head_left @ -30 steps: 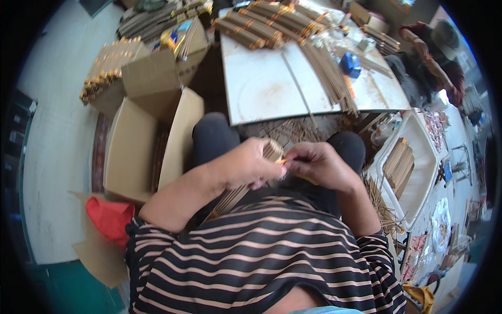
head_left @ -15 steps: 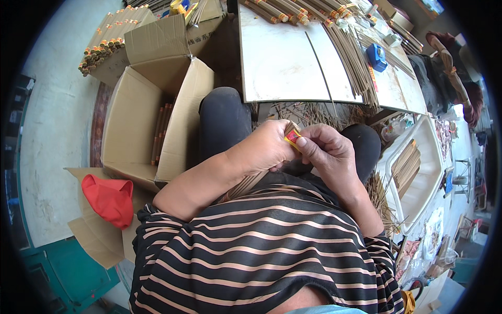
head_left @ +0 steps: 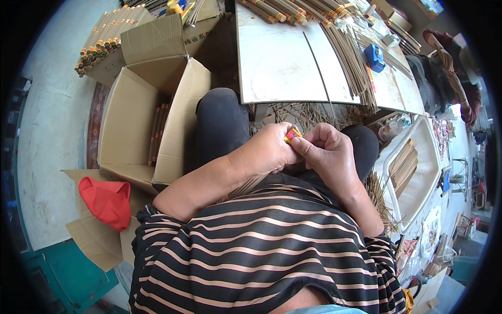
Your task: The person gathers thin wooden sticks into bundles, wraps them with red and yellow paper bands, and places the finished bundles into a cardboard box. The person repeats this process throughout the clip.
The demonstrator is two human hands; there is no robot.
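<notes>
My left hand (head_left: 271, 147) is closed around a bundle of thin brown incense sticks (head_left: 244, 187). The bundle runs back under my left forearm toward my striped shirt, and its middle is hidden by the hand. A red and yellow paper label (head_left: 292, 135) sits at the bundle's upper end, just past my left thumb. My right hand (head_left: 330, 152) pinches that label's edge between thumb and fingers. Both hands are close together above my lap, between my knees.
An open cardboard box (head_left: 128, 123) with several banded bundles stands at left, a red cloth (head_left: 106, 203) below it. Ahead, a white table (head_left: 285, 63) bears loose sticks, bundles and a blue tape dispenser (head_left: 374, 57). A white tub (head_left: 426, 167) holds sticks at right.
Both hands keep their hold on the bundle and label. My right thumb has shifted slightly over the label, which now lies flatter around the end. The whole view has moved a little.
</notes>
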